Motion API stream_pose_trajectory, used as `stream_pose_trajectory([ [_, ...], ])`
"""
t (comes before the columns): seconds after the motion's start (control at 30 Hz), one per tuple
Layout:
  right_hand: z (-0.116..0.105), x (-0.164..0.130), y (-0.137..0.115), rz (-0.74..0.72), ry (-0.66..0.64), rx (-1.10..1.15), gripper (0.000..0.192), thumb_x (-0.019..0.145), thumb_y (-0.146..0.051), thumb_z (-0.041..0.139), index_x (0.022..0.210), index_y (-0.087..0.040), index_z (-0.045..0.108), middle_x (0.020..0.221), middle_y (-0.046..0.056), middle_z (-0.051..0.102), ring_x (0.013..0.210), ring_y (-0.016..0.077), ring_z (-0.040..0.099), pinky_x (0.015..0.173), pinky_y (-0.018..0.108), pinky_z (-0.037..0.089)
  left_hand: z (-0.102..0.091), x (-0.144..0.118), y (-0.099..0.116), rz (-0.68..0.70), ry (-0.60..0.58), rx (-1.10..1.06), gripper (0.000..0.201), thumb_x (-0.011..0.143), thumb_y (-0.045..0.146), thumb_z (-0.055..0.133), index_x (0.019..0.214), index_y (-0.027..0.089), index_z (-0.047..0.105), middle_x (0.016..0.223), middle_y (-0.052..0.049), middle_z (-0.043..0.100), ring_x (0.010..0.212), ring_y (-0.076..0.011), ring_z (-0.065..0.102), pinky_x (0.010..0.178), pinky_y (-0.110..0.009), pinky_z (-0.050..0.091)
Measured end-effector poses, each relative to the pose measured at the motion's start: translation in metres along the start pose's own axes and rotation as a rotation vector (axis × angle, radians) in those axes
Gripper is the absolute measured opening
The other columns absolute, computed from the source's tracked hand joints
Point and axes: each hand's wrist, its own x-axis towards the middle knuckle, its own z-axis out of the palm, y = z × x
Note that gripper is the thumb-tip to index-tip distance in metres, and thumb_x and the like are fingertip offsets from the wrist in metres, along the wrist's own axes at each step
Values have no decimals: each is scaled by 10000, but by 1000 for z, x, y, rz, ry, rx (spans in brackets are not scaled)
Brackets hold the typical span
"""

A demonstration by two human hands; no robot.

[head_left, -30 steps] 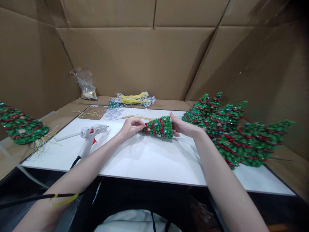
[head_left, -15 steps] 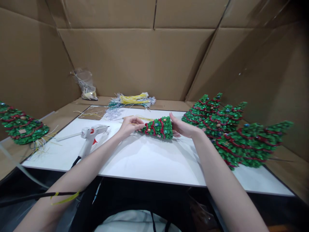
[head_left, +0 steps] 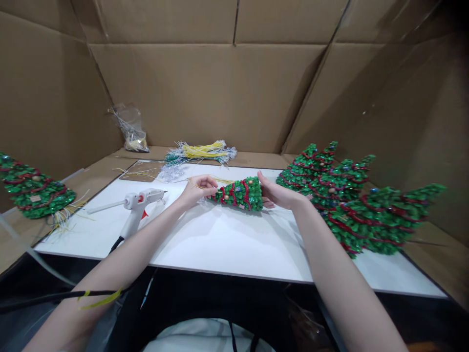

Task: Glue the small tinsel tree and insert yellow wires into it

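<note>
A person seated at a white surface [head_left: 227,244] is holding a small green tree [head_left: 239,193] on its side near the middle of the board, its narrow tip pointing toward the left hand [head_left: 199,190] and its wide base resting against the right hand [head_left: 277,192]. The left hand is pinching a thin yellow strand [head_left: 200,186] at the tree's tip, fingers curled close together; the right hand is lying open, palm cupping the base. A white glue gun [head_left: 137,203] is lying on the surface just left of the hands. Finished trees [head_left: 351,200] are piling up at the right, another tree [head_left: 34,188] is lying at the far left, and a bundle of yellow strands [head_left: 200,151] is sitting at the back beside cardboard walls [head_left: 205,88].
</note>
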Motion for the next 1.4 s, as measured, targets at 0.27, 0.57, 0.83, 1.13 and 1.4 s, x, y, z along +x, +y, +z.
stream_pose_trajectory([
  [0.27,5,-1,-3,14,58,-82,590,756,-769,232,615,-202,316,454,-64,219,383,54,166,350,193,131,2,-1,2,-58,-77,-5,200,609,270,725,669,107,625,609,-26,639,541,-107,562,535,-214,425],
  [0.57,4,0,-1,-6,63,-94,595,748,-773,240,606,-201,317,452,-59,229,383,55,174,351,210,129,-1,0,2,-15,-78,7,206,640,255,686,793,127,633,486,53,511,416,-51,418,424,-174,306],
  [0.83,2,1,0,0,40,-40,595,729,-791,237,614,-210,298,446,-63,215,380,57,162,338,212,132,2,-1,-3,-36,-76,26,250,587,288,749,698,110,613,598,-18,614,523,-96,541,508,-203,403],
  [1.13,4,0,-2,-1,55,-46,577,762,-765,225,627,-209,293,453,-72,192,384,55,149,338,189,131,-3,0,4,15,-79,52,218,649,245,661,827,119,656,546,31,535,451,-55,422,459,-183,305],
  [1.4,3,2,-1,10,45,-52,605,715,-806,237,609,-211,270,442,-71,190,369,50,154,330,198,128,2,1,-5,117,-53,130,195,667,263,686,765,123,591,690,-10,589,599,-84,516,576,-190,384],
])
